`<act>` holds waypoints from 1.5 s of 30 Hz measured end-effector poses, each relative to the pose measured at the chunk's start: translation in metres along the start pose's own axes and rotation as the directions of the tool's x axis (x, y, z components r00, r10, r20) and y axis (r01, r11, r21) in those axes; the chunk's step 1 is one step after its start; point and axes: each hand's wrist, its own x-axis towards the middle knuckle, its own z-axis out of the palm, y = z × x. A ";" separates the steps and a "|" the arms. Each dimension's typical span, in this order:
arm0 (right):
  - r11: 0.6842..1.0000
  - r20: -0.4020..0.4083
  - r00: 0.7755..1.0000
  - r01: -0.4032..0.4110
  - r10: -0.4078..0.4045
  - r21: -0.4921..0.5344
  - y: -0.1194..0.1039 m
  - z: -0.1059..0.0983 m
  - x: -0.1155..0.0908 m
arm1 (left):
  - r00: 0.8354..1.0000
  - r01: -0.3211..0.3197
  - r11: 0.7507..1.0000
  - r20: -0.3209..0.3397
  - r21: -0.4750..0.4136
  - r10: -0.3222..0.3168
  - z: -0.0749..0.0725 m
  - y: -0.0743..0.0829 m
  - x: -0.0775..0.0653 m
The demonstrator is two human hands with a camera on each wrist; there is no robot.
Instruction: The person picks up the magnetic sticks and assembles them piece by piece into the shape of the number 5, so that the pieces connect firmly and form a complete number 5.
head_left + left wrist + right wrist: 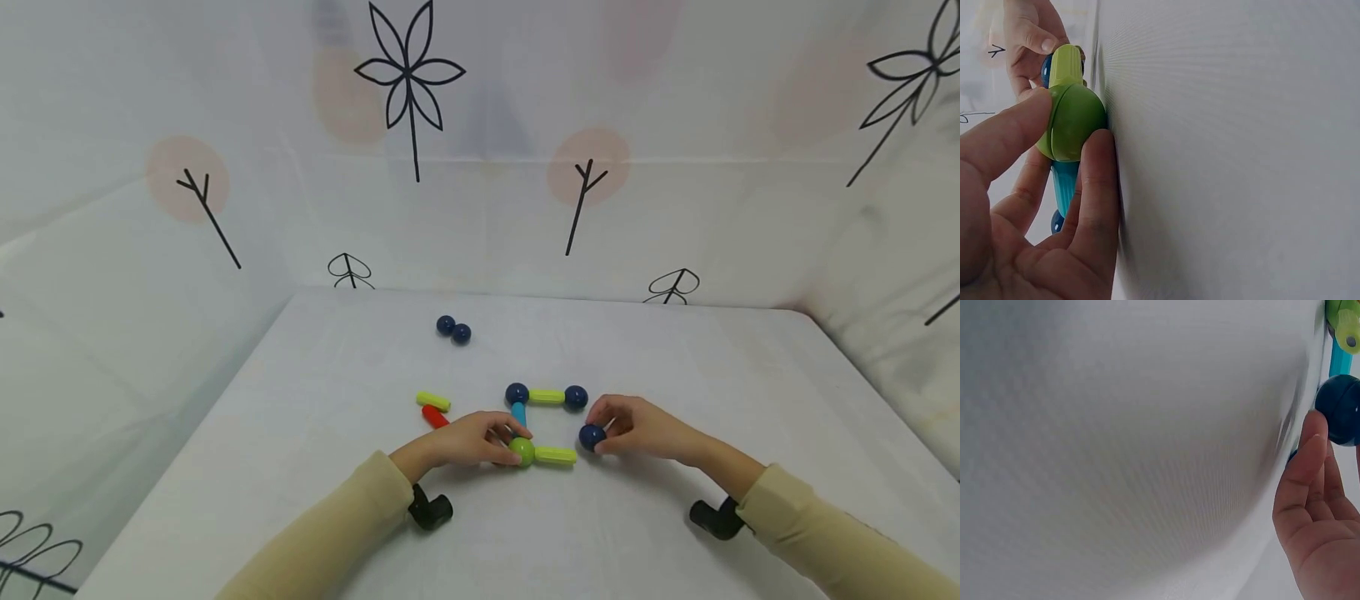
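My left hand (476, 439) pinches a green ball (522, 452) between thumb and fingers, low at the table. From that ball a lime-green ridged rod (556, 456) points right, and a blue rod (519, 412) runs back to a dark blue ball (517, 394). Another lime rod (547, 397) joins this one to a second dark blue ball (576, 397). My right hand (637, 429) grips a loose dark blue ball (592, 437), just right of the front rod's free end. In the right wrist view that rod end shows a round metal tip.
Left of the joined pieces lie a short lime rod (433, 402) and a red rod (434, 416), partly behind my left hand. Two dark blue balls (453, 329) sit together farther back. White cloth covers the table (360, 358), with a patterned cloth wall (487, 225) behind.
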 end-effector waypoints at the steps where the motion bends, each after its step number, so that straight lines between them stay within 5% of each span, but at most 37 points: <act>1: 1.000 0.016 1.000 0.002 -0.002 0.007 0.000 0.001 0.000 | 1.000 0.001 1.000 -0.001 0.000 -0.001 0.000 0.000 0.000; 25: 0.999 0.188 0.982 0.032 -0.036 0.021 -0.001 0.008 -0.001 | 1.000 0.006 1.000 -0.004 -0.002 -0.006 0.001 0.001 0.000; 45: 0.998 0.198 0.979 0.049 -0.054 0.029 -0.002 0.008 -0.003 | 0.998 -0.009 0.999 -0.060 -0.044 0.006 -0.011 -0.005 -0.011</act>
